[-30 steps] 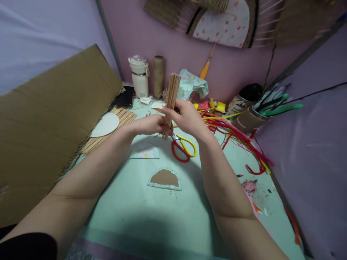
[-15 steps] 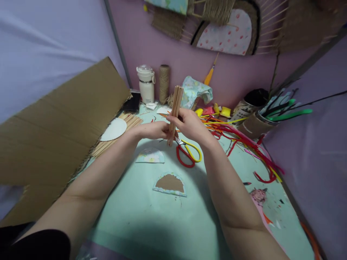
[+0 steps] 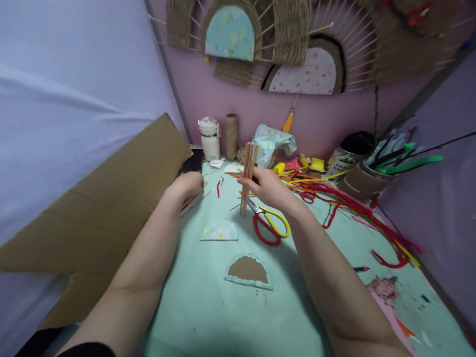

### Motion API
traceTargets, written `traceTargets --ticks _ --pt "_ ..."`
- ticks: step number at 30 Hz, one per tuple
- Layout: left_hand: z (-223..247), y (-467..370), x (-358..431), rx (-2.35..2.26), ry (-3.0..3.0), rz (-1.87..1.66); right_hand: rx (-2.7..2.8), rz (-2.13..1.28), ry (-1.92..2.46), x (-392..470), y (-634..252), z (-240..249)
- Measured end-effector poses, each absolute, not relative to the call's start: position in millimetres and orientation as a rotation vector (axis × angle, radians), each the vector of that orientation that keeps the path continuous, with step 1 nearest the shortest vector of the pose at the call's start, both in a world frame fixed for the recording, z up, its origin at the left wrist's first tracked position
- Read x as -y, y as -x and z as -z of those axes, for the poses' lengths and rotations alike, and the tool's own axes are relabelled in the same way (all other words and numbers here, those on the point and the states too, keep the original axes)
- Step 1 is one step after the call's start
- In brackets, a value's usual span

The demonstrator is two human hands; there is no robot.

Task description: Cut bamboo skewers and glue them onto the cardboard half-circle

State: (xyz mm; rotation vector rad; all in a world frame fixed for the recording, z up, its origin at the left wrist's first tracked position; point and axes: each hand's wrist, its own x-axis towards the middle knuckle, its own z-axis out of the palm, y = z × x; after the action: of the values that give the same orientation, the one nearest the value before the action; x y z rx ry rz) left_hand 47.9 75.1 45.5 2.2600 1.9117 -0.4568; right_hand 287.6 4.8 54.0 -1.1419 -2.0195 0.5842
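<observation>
My right hand [image 3: 266, 184] grips an upright bundle of thin wooden sticks [image 3: 248, 171], tilted slightly and held just above the table. Over at the left, my left hand [image 3: 189, 186] is curled down around some loose wooden sticks [image 3: 189, 202]; its fingertips are mostly hidden. Scissors [image 3: 267, 229] with one red and one yellow handle lie below the bundle. Nearer to me are two half-round pieces: one covered in floral cloth [image 3: 219, 231], and one showing bare cardboard [image 3: 248, 268] with cloth folded around its edge.
A large cardboard sheet [image 3: 111, 208] leans at left. A white bottle [image 3: 210, 141], a twine spool [image 3: 231, 136] and floral cloth [image 3: 269, 141] stand at the back. Red pipe cleaners [image 3: 345, 198] sprawl at right, near a can of sticks [image 3: 366, 178]. Woven half-round decorations [image 3: 230, 32] hang on the wall.
My left hand has left the bundle and moved left to the loose sticks. My right hand keeps holding the bundle. The view has tilted up, showing more of the wall.
</observation>
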Motion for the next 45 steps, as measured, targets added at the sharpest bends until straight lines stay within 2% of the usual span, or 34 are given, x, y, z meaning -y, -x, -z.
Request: traceTargets --ticks 6,9,12,13,15,17,20,23,31,38,45 --pt "-24.6 -61.0 -75.1 -1.924 -2.257 0.493 2.023 -0.595 1.116 -6.4 -288.4 -51.3" --pt "-40.1 -62.5 -67.2 -1.928 -2.283 0.391 2.026 -0.598 1.119 -6.6 -288.8 -51.5" --pt "-68.3 -60.1 -54.1 -1.964 -2.343 0.128 2.021 -0.605 1.131 -6.5 -288.9 -52.5" --pt "-77.4 -59.5 -49.8 -1.979 -2.364 -0.055 2.018 -0.607 1.134 -6.4 -288.9 -52.8" --pt "-91.1 -59.8 -42.8 -1.842 -2.234 -0.826 2.016 -0.610 1.137 -6.2 -288.5 -52.9" --pt "-97.3 -63.0 -39.4 -1.610 -2.011 -1.352 2.017 -0.608 1.139 -5.8 -287.9 -52.7" --pt "-95.7 -72.9 -39.3 -1.304 -1.784 -1.667 2.019 -0.601 1.138 -4.8 -286.7 -52.2" --pt "-90.1 -85.9 -38.6 -1.121 -1.716 -1.718 2.015 -0.606 1.127 -3.6 -285.4 -52.4" --pt "-78.5 -112.8 -26.0 -0.958 -1.788 -1.582 2.005 -0.651 1.103 -3.5 -284.5 -52.9" --pt "-71.9 -119.2 -18.6 -1.049 -2.074 -1.310 2.040 -0.620 1.082 -0.8 -285.0 -58.1" --pt "-76.3 -118.1 -15.3 -1.079 -2.101 -1.236 2.019 -0.558 1.124 -0.2 -282.4 -57.8"
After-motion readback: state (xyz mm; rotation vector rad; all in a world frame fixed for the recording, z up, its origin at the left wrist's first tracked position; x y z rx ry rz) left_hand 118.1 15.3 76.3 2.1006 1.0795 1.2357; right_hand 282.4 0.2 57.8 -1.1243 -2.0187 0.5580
